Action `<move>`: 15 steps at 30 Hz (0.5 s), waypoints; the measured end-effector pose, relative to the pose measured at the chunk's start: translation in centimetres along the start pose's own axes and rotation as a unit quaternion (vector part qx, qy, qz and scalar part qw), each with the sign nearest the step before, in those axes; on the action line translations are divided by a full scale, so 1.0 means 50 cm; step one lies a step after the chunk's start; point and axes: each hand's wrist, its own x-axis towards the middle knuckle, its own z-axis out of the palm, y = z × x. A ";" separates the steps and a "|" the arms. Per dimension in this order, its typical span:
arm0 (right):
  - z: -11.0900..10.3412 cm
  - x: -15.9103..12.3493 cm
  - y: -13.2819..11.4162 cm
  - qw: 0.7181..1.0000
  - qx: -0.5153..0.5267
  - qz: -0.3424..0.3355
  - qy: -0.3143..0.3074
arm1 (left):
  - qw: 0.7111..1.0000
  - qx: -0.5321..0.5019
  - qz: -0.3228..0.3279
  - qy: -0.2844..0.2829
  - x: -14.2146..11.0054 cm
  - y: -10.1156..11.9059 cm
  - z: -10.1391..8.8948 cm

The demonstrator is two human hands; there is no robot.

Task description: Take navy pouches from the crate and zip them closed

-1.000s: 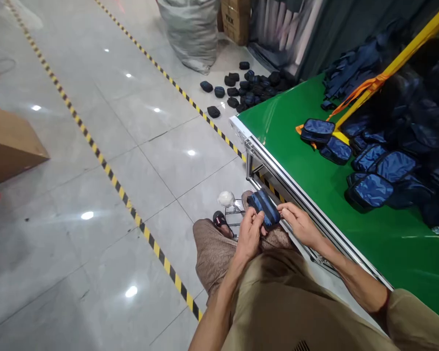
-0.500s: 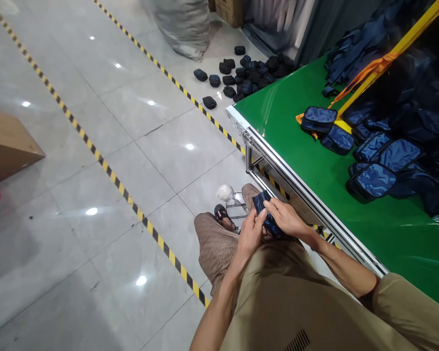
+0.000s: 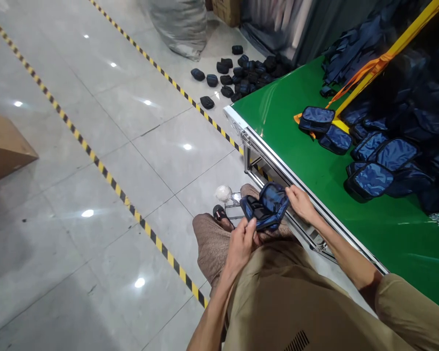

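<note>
Over my lap a small dark blue camouflage pouch (image 3: 272, 202) is spread wide, its dark inside showing. My left hand (image 3: 242, 240) pinches its near left edge. On the far right edge, my right hand (image 3: 300, 202) grips it with thumb and fingers closed. Similar blue pouches (image 3: 373, 180) are heaped on the green table (image 3: 274, 117) to my right.
Several small dark pouches (image 3: 247, 75) lie on the floor beyond the table corner. A big grey sack (image 3: 181, 27) stands behind them. A yellow bar (image 3: 406, 44) with an orange strap crosses the table. A cardboard box (image 3: 7, 146) sits at the left.
The pouch was folded narrow between both hands; now it is pulled apart and opened. My right hand has moved right and up, the left slightly down and left.
</note>
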 end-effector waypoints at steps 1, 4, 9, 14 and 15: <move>-0.011 0.007 0.019 1.000 -0.006 0.012 0.015 | 0.999 0.024 0.023 -0.005 -0.011 -0.009 -0.002; -0.034 0.013 0.040 0.999 0.000 0.023 -0.022 | 0.987 0.102 0.121 -0.016 -0.025 -0.041 0.016; -0.037 -0.022 -0.062 0.995 -0.022 0.003 -0.095 | 0.936 0.186 0.299 -0.020 0.015 -0.088 0.062; -0.007 -0.038 -0.149 0.991 -0.128 -0.008 0.044 | 0.936 0.146 0.320 -0.023 0.023 -0.086 0.051; 0.000 -0.037 -0.153 0.988 -0.127 -0.020 0.084 | 0.951 0.111 0.289 -0.016 0.016 -0.073 0.046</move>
